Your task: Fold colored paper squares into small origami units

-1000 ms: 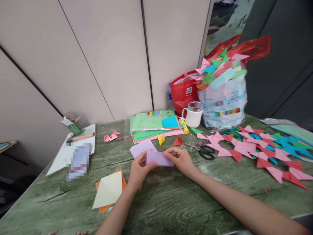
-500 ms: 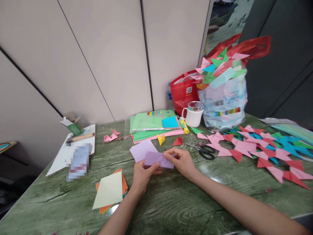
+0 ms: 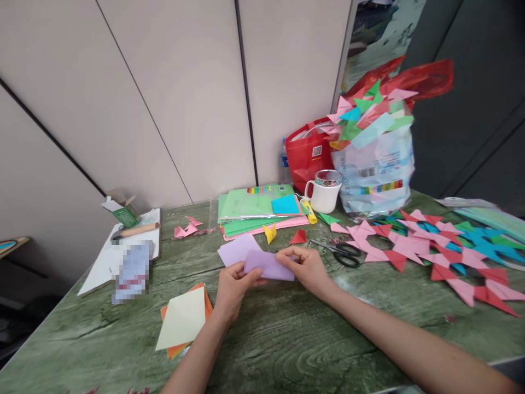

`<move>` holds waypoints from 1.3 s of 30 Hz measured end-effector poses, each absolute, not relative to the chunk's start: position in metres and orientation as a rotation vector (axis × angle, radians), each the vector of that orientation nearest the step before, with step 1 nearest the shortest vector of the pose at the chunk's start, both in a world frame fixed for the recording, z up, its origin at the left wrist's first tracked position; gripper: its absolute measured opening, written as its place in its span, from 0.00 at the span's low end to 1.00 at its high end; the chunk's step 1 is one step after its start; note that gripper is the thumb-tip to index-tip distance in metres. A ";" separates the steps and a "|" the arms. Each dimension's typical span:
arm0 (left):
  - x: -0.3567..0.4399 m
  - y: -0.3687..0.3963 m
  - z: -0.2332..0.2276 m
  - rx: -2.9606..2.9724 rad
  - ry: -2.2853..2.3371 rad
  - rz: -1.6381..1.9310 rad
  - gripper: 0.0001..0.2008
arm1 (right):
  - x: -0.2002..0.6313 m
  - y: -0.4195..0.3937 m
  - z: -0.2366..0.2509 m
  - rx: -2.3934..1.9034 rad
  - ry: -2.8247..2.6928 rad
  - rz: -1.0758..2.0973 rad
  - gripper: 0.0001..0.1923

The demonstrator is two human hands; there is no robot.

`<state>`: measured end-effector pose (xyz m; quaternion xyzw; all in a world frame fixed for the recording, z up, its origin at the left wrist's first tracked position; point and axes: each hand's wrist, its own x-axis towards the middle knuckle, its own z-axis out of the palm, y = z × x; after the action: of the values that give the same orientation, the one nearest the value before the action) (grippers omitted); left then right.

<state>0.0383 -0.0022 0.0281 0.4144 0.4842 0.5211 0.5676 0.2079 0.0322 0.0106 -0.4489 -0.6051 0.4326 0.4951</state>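
Note:
A folded strip of purple paper (image 3: 268, 266) is held above the table between my two hands. My left hand (image 3: 235, 287) pinches its left end, thumb in front. Closed on the right end is my right hand (image 3: 302, 268), its thumb and fingers gripping the upper edge. Just behind, a lighter purple sheet (image 3: 238, 249) lies on the table, partly covered by the strip. To the left of my left forearm rests a stack of square papers (image 3: 182, 317), cream on top with orange beneath. Black-handled scissors (image 3: 344, 254) lie right of my right hand.
Folded pink and red paper stars (image 3: 410, 243) spread over the right side. Behind stand a white mug (image 3: 324, 191), a red bag (image 3: 307, 158) and a plastic bag (image 3: 375, 169) full of folded pieces. Green paper packs (image 3: 254, 205) lie near the wall; a hammer (image 3: 135, 231) is at left.
My left hand has shifted slightly left along the purple strip's end. The strip has moved slightly up and right and tilted, its face looking lighter. My right hand has barely moved.

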 end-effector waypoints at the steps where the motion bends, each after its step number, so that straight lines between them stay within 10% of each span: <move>1: 0.038 -0.002 0.028 0.971 1.138 1.216 0.14 | 0.208 0.032 0.011 -1.089 -1.463 1.043 0.13; 16: 0.037 -0.002 0.025 1.041 1.127 1.238 0.12 | 0.210 0.033 0.016 -1.074 -1.476 1.076 0.12; 22: 0.033 -0.002 0.033 1.174 0.972 1.310 0.41 | 0.210 0.034 0.015 -1.071 -1.508 1.089 0.13; 32: 0.026 -0.001 0.032 1.573 1.144 1.185 0.14 | 0.211 0.034 0.013 -1.048 -1.586 1.062 0.13; 39: 0.027 -0.002 0.034 1.671 1.146 1.074 0.13 | 0.211 0.036 0.014 -1.032 -1.634 1.064 0.12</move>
<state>0.0265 -0.0020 0.0342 0.6641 0.4554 0.4268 0.4117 0.2106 0.0356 0.0137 -0.4175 -0.6612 0.4304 0.4509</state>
